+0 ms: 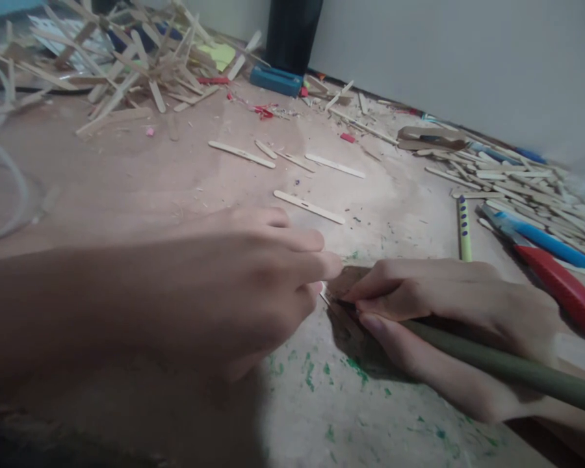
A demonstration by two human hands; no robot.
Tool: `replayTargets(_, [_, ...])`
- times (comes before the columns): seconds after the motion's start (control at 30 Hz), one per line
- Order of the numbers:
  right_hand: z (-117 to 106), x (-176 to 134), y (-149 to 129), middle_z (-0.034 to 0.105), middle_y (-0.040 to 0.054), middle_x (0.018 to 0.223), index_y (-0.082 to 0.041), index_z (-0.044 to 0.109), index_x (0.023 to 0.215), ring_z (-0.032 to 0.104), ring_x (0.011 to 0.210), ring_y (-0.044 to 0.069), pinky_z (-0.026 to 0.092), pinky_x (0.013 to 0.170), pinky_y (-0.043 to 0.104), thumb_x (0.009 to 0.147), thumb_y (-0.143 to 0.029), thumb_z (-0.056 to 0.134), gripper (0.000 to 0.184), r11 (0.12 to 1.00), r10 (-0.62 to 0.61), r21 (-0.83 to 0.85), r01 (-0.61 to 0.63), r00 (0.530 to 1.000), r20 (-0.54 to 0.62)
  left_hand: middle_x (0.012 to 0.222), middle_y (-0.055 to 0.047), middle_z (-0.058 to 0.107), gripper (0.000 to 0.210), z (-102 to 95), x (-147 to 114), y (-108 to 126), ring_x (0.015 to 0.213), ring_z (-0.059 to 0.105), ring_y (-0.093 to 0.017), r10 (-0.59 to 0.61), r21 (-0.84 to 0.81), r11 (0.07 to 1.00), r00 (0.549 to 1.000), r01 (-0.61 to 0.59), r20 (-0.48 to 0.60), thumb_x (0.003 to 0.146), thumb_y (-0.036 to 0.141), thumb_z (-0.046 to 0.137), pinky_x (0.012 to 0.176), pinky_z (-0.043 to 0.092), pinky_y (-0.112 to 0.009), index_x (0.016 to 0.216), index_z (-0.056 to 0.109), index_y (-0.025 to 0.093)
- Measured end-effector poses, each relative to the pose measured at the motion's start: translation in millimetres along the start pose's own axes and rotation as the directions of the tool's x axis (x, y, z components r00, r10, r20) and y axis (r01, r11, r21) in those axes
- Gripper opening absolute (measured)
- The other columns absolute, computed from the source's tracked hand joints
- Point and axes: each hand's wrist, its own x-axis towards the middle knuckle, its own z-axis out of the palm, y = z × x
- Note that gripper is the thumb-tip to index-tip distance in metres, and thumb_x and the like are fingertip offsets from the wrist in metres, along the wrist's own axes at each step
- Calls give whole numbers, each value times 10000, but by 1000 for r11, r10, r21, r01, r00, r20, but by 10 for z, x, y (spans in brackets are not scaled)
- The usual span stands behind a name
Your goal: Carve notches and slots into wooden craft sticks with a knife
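My left hand (268, 279) is closed, its fingertips pressed together low over the table. Beside them shows a thin pale end of a wooden craft stick (324, 294); most of it is hidden by the fingers. My right hand (448, 312) pinches a slim tool with a long dull green handle (507, 357) near its dark tip. That tip points left, close to the stick's end; whether they touch I cannot tell. Just beyond my hands lies a craft stick with a small slot (309, 207), and another slotted stick (241, 155) lies farther back.
A tangled heap of craft sticks (141, 71) fills the back left. At right are a loose stick pile (531, 188), a red utility knife (560, 286), a blue-handled tool (546, 237) and a yellow-green dotted strip (464, 227). A dark upright object (292, 36) stands by the wall.
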Motion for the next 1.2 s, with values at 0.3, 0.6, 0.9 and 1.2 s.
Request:
replayTargets(0.3, [-4,10,15,896,56,1096,-286,717,1152,918,975,211,734,842,309,1192,-34,676,259,997,16,74,-19,999,45,1052,-57,829,252,85,19,-21,886,680,-260,-43,-19,999,998,44,51,1001,112,684,872,550,-506,812,748,267])
replayTargets(0.6, [202,139,88,782,30,946,-298,576,1031,762,787,180,633,721,308,1161,-64,581,268,986,-70,149,80,995,-71,1086,-67,833,66,79,-82,-148,886,704,-261,2,111,994,999,-5,34,1026,188,852,768,548,-461,1071,831,232])
replayTargets(0.9, [297,102,266,758,27,882,-289,576,961,705,767,202,580,701,337,1147,-110,610,260,982,-169,70,178,979,-112,1240,-61,967,202,59,-125,-245,1175,890,-247,102,251,964,994,-93,-23,1218,254,687,985,629,-398,1228,888,266])
replayTargets(1.2, [267,142,358,793,1,940,-234,681,987,745,807,186,628,759,324,1139,-123,742,197,970,-176,143,196,974,-141,1331,-86,982,422,-85,-51,-203,1268,901,-231,177,339,930,982,-142,-73,1322,87,477,1100,618,-400,1282,896,120])
